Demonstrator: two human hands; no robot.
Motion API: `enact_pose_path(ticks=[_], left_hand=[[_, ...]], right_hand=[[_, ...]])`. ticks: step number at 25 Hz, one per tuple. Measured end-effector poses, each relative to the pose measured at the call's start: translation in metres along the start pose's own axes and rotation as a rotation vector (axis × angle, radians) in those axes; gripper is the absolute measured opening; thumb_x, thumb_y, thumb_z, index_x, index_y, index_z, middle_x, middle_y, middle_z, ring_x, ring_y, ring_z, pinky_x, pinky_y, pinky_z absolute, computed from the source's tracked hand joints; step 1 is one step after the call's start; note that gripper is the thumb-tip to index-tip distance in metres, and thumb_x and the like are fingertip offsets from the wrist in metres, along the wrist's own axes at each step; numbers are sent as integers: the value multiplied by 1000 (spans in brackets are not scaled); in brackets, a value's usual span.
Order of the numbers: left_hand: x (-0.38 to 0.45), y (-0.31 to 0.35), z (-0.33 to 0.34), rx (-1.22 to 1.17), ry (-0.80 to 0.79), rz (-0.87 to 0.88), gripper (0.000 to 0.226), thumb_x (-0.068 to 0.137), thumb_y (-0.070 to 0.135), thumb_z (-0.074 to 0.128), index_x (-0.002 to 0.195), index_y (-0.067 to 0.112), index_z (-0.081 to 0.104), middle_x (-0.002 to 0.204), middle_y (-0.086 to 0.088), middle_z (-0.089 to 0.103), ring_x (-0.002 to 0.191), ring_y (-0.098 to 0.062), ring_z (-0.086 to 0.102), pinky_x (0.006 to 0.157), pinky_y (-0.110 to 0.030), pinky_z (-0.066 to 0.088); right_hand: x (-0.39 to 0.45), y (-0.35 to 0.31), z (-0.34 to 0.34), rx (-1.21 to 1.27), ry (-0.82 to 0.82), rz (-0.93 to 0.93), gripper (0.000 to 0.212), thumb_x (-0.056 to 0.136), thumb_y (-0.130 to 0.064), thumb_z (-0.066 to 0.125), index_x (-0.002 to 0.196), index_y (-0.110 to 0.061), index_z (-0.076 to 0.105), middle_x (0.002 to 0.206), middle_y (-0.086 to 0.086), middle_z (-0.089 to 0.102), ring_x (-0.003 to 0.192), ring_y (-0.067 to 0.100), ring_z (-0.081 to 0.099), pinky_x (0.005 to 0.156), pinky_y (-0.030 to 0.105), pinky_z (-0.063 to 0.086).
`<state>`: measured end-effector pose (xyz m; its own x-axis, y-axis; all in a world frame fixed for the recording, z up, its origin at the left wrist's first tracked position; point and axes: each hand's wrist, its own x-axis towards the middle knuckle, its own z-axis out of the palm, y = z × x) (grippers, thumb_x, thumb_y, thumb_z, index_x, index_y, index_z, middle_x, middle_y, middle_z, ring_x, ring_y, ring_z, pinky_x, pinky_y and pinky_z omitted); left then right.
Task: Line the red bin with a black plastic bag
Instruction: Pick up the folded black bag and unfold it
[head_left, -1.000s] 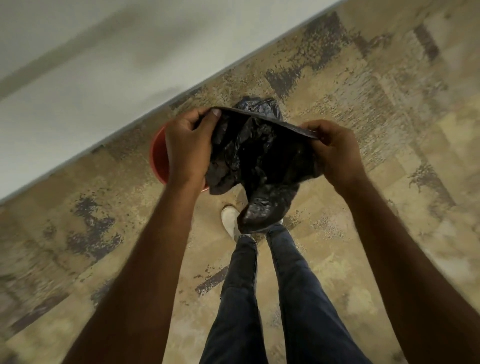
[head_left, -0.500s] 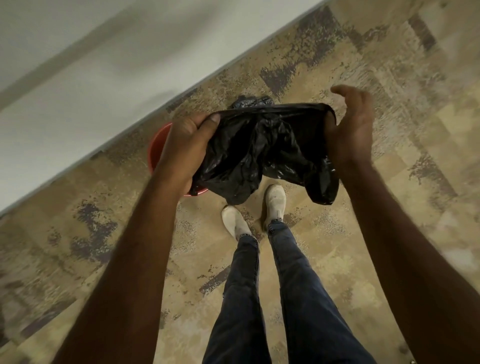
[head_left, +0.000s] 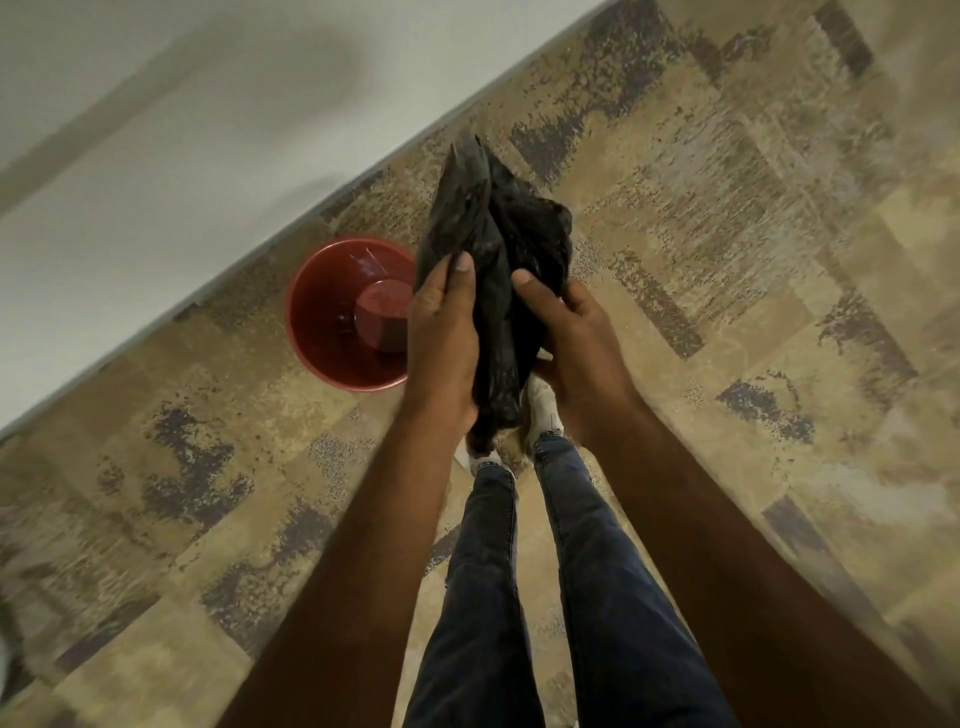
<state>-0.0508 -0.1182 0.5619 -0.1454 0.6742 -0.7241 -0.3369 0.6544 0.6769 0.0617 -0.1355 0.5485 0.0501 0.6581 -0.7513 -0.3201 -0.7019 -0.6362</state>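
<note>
In the head view, a person stands on a patterned floor (head_left: 727, 260) in beige and dark patches, looking down at both arms stretched forward. The left hand (head_left: 441, 338) and the right hand (head_left: 576, 343) are close together, each closed around a crumpled black bag (head_left: 498, 249) bunched between them, thumbs pressed on its near side. The bag is gathered into a narrow bundle, its top rising in a point past the fingers and its lower end hanging down between the wrists. The red bin (head_left: 332, 332) stands open and unlined on the floor, just left of the left hand and close to the edge where the floor meets a pale wall (head_left: 182, 156). The bag is held above the floor, beside the bin and not in it. Below the hands are dark jeans (head_left: 519, 597) and a white shoe (head_left: 543, 405).
</note>
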Motion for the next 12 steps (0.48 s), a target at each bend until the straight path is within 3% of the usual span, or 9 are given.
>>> enact_pose_path(ticks=[2,6,9,12], left_hand=[[1,-2,1,-17,22,17,26,109,27,47,123,19,68,126,-15,73,118,-33,69,104,-53,55],[17,5,-21,88,156,81,21,106,37,52,102,32,73,97,9,78,94,-13,76,84,-34,62],[30,11,-39,110,247,72,33,100,50,56,118,28,73,110,2,76,102,-20,75,96,-45,60],[38,16,-50,59,276,121,49,96,54,55,130,22,68,121,-3,75,106,-25,75,94,-51,61]], right_hand=[[8,1,-6,20,73,-24,26,100,-17,66,125,-10,70,117,7,79,111,22,75,92,37,62],[27,-9,-38,87,279,-74,16,102,-15,64,115,-15,73,115,10,79,108,26,76,98,46,60],[37,-13,-73,60,389,-103,13,105,-19,61,111,-22,71,116,4,78,107,20,75,99,46,60],[44,-9,-100,51,476,-108,15,107,-17,56,118,-19,66,116,0,76,106,16,74,93,41,63]])
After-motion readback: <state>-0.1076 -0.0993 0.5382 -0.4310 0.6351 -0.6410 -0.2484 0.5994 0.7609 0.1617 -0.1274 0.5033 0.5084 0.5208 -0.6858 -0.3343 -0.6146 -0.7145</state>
